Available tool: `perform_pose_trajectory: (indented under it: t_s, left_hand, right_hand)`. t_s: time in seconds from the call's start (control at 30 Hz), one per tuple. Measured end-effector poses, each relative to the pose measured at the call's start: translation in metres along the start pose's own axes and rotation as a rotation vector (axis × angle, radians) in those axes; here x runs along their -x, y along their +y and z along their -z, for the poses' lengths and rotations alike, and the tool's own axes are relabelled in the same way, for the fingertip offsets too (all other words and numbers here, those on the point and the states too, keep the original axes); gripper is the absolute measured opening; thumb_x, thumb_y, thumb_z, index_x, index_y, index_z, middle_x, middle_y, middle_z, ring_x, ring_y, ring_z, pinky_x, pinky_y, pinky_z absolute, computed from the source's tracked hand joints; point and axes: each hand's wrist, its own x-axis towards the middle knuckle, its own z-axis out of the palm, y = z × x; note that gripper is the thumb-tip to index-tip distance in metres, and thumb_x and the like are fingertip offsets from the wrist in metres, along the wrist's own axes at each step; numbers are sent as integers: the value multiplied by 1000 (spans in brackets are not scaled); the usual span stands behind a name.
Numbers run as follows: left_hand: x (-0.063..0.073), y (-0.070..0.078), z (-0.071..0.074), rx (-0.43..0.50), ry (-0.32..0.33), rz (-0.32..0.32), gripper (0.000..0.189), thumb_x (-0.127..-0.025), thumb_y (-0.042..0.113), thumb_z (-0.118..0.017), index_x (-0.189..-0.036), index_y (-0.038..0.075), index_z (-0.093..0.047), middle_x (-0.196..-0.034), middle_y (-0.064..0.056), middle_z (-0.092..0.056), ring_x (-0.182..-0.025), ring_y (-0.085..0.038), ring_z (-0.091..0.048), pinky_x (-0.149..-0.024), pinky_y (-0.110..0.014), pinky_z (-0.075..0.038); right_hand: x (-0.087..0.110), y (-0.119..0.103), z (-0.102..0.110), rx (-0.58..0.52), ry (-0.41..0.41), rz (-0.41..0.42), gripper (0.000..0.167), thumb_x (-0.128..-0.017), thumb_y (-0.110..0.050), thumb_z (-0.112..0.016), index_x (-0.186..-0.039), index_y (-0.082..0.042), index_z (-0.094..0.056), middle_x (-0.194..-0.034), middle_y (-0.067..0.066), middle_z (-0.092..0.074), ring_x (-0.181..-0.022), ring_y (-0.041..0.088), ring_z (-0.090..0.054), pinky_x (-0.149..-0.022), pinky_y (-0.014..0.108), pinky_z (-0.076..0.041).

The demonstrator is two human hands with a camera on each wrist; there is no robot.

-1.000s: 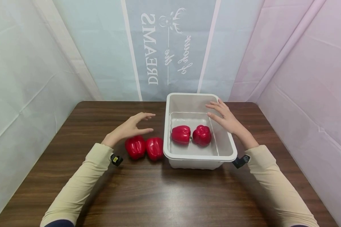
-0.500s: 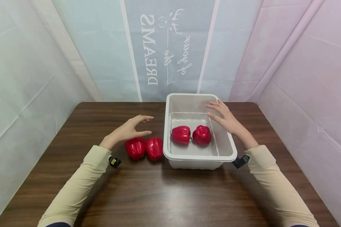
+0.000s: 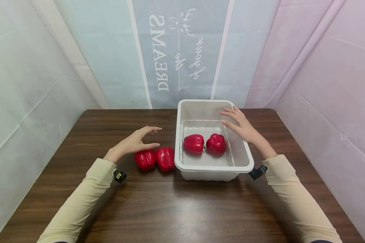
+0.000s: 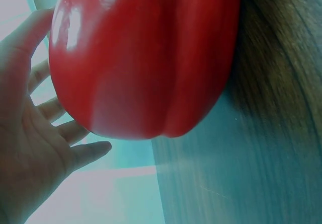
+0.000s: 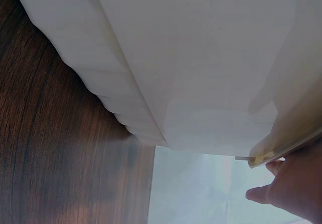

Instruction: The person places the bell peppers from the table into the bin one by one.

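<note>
Two red bell peppers lie side by side on the table left of a light grey plastic bin (image 3: pixel 213 168). My left hand (image 3: pixel 135 141) hovers over the back of the left bell pepper (image 3: pixel 145 160), thumb and fingers spread apart, gripping nothing. The other loose bell pepper (image 3: pixel 165 159) lies near the bin's left wall. In the left wrist view a bell pepper (image 4: pixel 146 58) hides part of the hand. Inside the bin are a bell pepper on its side (image 3: pixel 193 144) and another bell pepper (image 3: pixel 216 145). Fingers extended, my right hand (image 3: pixel 242 126) reaches over the bin's right rim; contact is unclear.
Dark wood-patterned tabletop (image 3: pixel 158 209) surrounds the bin. Pale fabric walls enclose the left and right sides, and a blue-grey printed cloth (image 3: pixel 182 54) hangs behind the table's far edge.
My left hand has drifted slightly left and towards me, still over the left bell pepper. The right hand, bin and bell peppers stay in place.
</note>
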Motion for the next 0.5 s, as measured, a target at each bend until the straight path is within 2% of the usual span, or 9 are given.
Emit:
perform_pose_trajectory:
  t_s: [0.13, 0.37, 0.5]
  left_hand:
    - [3, 0, -1, 7, -12, 6, 63, -79, 48, -68, -134, 25, -46, -129, -7, -52, -118, -22, -49, -98, -48, -41]
    - [8, -1, -4, 18, -22, 2, 58, -78, 45, -70, -129, 27, -50, -127, 1, -53, -116, -27, -51, -96, -49, -42]
    - [9, -2, -5, 29, -31, 1, 57, -78, 44, -70, -129, 26, -51, -128, -4, -53, -115, -28, -52, -95, -50, -43]
  right_hand:
    - [0, 0, 0, -1, 0, -1, 49, -93, -33, -52, -135, -8, -47, -143, 19, -35, -142, 33, -2, -109, 62, -3]
    - [0, 1, -1, 1, 0, -4, 49, -93, -33, -52, -135, -9, -47, -144, 19, -35, -142, 32, -1, -109, 62, -3]
    - [0, 1, -1, 6, 5, 2, 48, -93, -32, -52, -135, -9, -48, -144, 19, -35, -142, 33, -2, -109, 61, -3]
